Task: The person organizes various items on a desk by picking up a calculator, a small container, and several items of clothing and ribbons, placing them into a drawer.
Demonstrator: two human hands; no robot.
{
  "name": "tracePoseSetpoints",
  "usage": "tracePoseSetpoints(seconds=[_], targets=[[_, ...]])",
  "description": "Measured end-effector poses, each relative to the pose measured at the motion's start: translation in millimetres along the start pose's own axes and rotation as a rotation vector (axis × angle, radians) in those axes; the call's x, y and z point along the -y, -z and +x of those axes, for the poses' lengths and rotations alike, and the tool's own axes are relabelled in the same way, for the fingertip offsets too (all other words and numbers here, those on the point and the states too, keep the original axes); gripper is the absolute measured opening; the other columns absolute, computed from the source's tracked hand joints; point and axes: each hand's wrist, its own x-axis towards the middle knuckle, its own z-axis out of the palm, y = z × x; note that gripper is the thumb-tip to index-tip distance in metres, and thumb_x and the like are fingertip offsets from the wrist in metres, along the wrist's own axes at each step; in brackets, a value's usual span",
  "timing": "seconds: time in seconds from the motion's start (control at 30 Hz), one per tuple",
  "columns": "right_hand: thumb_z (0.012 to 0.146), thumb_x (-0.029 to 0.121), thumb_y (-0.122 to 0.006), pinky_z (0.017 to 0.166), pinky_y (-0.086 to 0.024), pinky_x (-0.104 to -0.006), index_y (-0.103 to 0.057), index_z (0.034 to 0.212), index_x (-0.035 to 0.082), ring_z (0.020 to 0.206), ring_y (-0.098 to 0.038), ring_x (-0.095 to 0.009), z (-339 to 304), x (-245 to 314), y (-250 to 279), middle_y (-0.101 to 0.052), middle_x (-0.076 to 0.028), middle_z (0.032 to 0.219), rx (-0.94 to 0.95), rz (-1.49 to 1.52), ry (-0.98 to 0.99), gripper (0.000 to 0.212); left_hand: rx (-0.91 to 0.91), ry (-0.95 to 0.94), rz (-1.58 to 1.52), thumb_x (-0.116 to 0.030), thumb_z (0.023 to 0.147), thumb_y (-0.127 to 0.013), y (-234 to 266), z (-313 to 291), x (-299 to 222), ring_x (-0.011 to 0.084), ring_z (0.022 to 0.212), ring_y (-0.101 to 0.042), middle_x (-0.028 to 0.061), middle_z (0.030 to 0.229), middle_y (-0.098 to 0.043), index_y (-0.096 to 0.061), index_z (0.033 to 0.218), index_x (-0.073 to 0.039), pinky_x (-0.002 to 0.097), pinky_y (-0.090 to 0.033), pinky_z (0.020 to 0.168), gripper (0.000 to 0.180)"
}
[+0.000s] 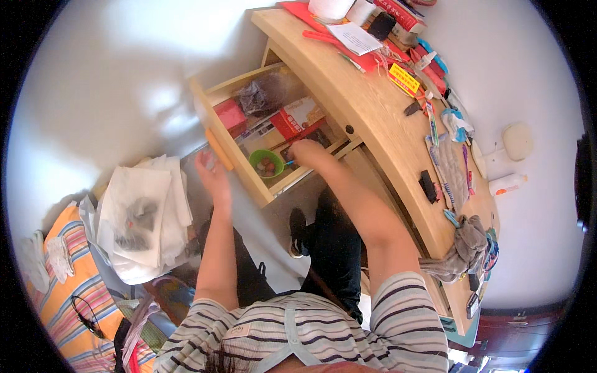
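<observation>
A wooden drawer (235,152) is pulled out of the desk. My right hand (303,152) reaches into its near right part, fingers curled down beside a green cup (254,155) with several small brownish round things in it. A thin blue tip (289,163) shows at those fingers; what they grip is mostly hidden. Outside the drawer front, close to the orange handle (219,149), my left hand (210,174) is raised with its fingers apart and nothing in it. A red-and-white box (289,124), a pink box (231,117) and a dark plastic bag (254,98) lie farther back in the drawer.
Clutter covers the desk (367,121) at right: a yellow box (404,79), papers, toothbrushes, a grey cloth (469,242). White plastic bags (140,217) stand at left by a striped orange cloth (81,286). My legs are below the drawer.
</observation>
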Motion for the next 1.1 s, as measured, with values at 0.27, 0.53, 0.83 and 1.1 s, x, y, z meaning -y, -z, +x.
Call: tracePoseSetpoints(seconds=[0.27, 0.53, 0.83, 1.1], targets=[[0.08, 0.014, -0.054, 0.07, -0.048, -0.0408, -0.059, 0.093, 0.005, 0.084, -0.058, -0.032, -57, 46, 36, -0.058, -0.014, 0.087, -0.536, 0.187, 0.184, 0.016, 0.052, -0.046, 0.109, -0.011, 0.085, -0.054, 5, 3, 9, 0.0233, 0.11, -0.044, 0.016, 0.117, -0.044, -0.034, 0.126, 0.002, 0.0348, -0.039, 0.091, 0.048], [0.081, 0.016, -0.051, 0.073, -0.046, -0.042, -0.059, 0.088, 0.004, 0.084, -0.057, -0.033, -100, -7, 184, -0.058, -0.018, 0.088, -1.042, -0.09, -0.046, 0.016, 0.005, -0.066, 0.097, -0.01, 0.083, -0.054, -8, -1, 8, 0.022, 0.105, -0.048, 0.0141, 0.111, -0.049, -0.038, 0.123, 0.002, 0.0336, -0.039, 0.091, 0.044], [0.079, 0.025, -0.054, 0.076, -0.046, -0.0425, -0.059, 0.091, 0.007, 0.088, -0.056, -0.032, -39, -72, 185, -0.059, -0.017, 0.091, -0.859, -0.161, -0.264, 0.022, 0.006, -0.078, 0.045, -0.004, 0.082, -0.049, -1, 2, 12, 0.0218, 0.105, -0.048, 0.0146, 0.113, -0.049, -0.038, 0.121, 0.002, 0.0333, -0.042, 0.088, 0.041], [0.088, 0.019, -0.052, 0.07, -0.046, -0.0273, -0.057, 0.095, 0.003, 0.075, -0.056, -0.013, -88, 7, 178, -0.058, -0.006, 0.084, -0.793, 1.06, 0.147, 0.019, -0.04, -0.137, 0.113, -0.005, 0.084, -0.049, 14, 3, 4, 0.0197, 0.105, -0.047, 0.0122, 0.112, -0.05, -0.038, 0.123, -0.001, 0.0324, -0.041, 0.087, 0.041]])
